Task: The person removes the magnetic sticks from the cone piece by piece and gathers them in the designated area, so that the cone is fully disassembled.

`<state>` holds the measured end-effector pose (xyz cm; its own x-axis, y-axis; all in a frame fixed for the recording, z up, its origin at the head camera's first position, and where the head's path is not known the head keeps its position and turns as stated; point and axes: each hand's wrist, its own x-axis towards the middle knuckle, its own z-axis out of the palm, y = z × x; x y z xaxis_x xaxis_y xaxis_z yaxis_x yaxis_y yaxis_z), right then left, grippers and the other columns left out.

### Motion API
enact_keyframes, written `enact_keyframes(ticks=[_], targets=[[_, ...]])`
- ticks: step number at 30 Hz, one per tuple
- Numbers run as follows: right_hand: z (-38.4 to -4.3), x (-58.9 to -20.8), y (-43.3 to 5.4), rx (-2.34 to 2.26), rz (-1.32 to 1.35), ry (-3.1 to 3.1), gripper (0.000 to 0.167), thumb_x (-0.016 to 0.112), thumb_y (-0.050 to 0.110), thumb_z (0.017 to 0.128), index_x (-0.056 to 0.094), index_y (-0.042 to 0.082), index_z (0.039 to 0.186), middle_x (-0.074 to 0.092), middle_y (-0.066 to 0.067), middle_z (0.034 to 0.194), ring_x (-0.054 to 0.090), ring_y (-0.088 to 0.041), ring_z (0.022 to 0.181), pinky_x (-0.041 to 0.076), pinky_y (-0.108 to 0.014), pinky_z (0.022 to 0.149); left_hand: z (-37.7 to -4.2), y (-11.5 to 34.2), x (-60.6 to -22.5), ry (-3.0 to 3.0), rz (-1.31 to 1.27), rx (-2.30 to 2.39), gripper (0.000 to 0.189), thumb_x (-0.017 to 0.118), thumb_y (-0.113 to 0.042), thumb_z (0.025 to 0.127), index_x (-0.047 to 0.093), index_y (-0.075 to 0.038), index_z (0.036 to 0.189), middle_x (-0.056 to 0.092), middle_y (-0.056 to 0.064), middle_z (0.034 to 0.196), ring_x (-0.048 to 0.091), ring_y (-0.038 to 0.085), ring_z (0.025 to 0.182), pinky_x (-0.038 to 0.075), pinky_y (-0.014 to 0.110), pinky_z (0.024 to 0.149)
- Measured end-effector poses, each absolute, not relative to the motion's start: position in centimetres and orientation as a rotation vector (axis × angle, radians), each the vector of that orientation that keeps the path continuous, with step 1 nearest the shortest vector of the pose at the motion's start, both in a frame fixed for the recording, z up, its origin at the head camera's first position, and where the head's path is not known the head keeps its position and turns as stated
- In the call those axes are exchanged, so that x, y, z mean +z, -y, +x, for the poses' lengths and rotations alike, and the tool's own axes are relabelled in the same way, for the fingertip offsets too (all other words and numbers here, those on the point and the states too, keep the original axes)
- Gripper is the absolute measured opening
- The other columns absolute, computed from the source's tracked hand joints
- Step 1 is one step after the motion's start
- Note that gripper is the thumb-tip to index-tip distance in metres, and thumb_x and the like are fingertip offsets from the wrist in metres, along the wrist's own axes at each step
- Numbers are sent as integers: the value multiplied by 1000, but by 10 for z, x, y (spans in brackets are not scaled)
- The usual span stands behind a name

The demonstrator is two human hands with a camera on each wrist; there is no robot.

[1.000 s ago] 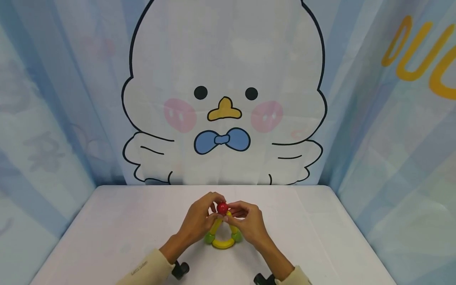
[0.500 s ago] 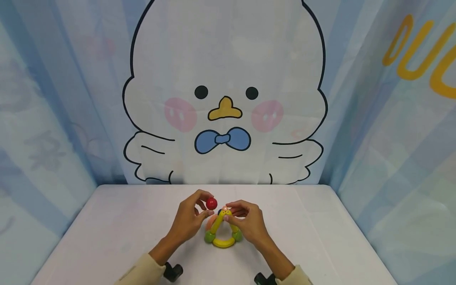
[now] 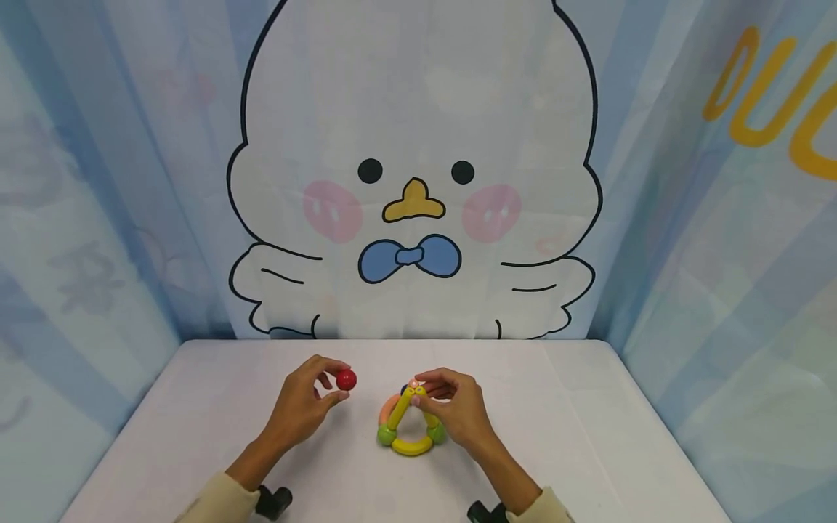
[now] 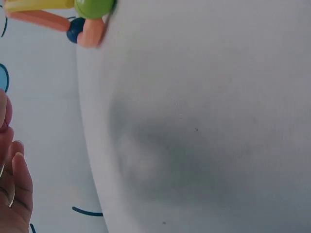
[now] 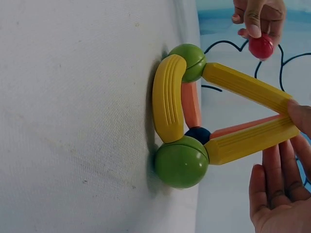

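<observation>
My left hand [image 3: 301, 403] pinches a red ball [image 3: 346, 380] between fingertips and thumb, up and to the left of a small pyramid frame. The frame is built of magnetic-looking rods and balls. A curved yellow rod [image 5: 167, 99] joins two green balls [image 5: 181, 162] at its front, and two straight yellow rods [image 5: 255, 141] lean together from them. Orange rods [image 5: 191, 104] and a dark blue ball [image 5: 198, 134] form the back. My right hand [image 3: 461, 410] pinches the rods' bare top ends. In the left wrist view, the left hand [image 4: 14, 179] shows only partly.
The frame stands on a white table [image 3: 556, 436] with rounded back corners. Behind it hangs a curtain [image 3: 418, 305] printed with a cartoon duck, and pale blue curtains [image 3: 719, 254] close both sides. Black wrist cameras [image 3: 273, 503] sit at both sleeves.
My left hand has lifted the red ball off the top of the frame and carried it left. The rod ends and the frame's back now show. My right hand stays at the top.
</observation>
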<state>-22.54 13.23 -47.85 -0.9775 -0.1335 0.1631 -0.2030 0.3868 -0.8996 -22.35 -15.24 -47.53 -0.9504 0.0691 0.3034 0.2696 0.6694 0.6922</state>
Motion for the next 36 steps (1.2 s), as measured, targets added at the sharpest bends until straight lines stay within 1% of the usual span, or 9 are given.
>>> enact_keyframes(ticks=[7, 13, 18, 23, 30, 36], targets=[[-224, -476, -132, 1673, 327, 2552, 28, 88, 19, 88, 80, 20, 115, 75, 1, 100, 70, -14, 95, 58, -20, 89, -230, 182, -480, 2711, -228, -1048, 45, 90, -9, 84, 72, -12, 126, 72, 4, 116, 61, 18, 95, 52, 26, 77], [-223, -475, -132, 1662, 342, 2553, 28, 88, 18, 88, 80, 20, 115, 75, 1, 100, 70, -13, 93, 59, -22, 88, -235, 208, -486, 2748, -211, -1005, 43, 89, -10, 86, 72, -10, 126, 72, 7, 115, 60, 20, 95, 51, 26, 75], [-223, -475, -132, 1664, 329, 2563, 29, 88, 18, 88, 79, 21, 115, 74, 2, 100, 70, -14, 94, 59, -21, 89, -242, 224, -490, 2789, -163, -987, 44, 88, -10, 87, 71, -8, 127, 72, 11, 117, 60, 22, 96, 50, 26, 75], [-223, -474, -133, 1666, 322, 2569, 28, 88, 18, 89, 79, 22, 115, 74, 3, 100, 69, -14, 94, 58, -20, 89, -249, 235, -492, 2847, -127, -949, 46, 88, -8, 86, 69, -6, 128, 71, 13, 118, 60, 24, 97, 51, 30, 78], [-224, -475, -132, 1659, 338, 2556, 28, 88, 18, 89, 79, 20, 115, 75, 1, 100, 70, -12, 93, 59, -22, 89, -257, 241, -494, 2932, -75, -889, 45, 88, -10, 87, 68, -5, 127, 68, 15, 113, 58, 27, 95, 52, 36, 78], [-224, -475, -132, 1689, 331, 2535, 27, 88, 18, 89, 80, 19, 114, 75, -1, 100, 69, -12, 93, 60, -25, 89, -261, 241, -500, 2981, -63, -872, 46, 87, -10, 87, 68, -2, 128, 67, 16, 115, 60, 27, 97, 57, 43, 85]])
